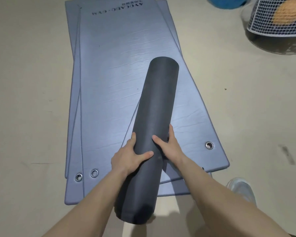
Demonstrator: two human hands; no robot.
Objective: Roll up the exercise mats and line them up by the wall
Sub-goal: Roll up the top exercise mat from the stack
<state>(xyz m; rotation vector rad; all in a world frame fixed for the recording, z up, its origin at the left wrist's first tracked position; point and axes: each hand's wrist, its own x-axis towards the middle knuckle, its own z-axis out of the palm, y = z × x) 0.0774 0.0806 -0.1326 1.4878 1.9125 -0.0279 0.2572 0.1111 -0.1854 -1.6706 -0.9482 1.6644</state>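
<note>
You held the dark roll (154, 134) lengthwise in front of you. Its near end stuck out past the near edge of the mats (109, 82), and its far end pointed away over the middle of the top one. Whether that far end touched the mat, I cannot tell.

To the right, a pale shoe (243, 189) stood on the floor (24, 100), just beside the stack's near corner.

Your left hand (128, 158) gripped the roll from the left, thumb laid across the top and fingers curled along its side. Your right hand (169, 147) gripped it from the right just beyond, thumb spread onto the top and fingers wrapped round the far side.

The grey mats lay flat under the roll in a loosely fanned stack, with metal eyelets (94, 173) at their near corners. Dark lettering (116, 10) ran across the far end of the top mat.

At far right stood a white mesh basket (263, 26), well apart from the mats.
</note>
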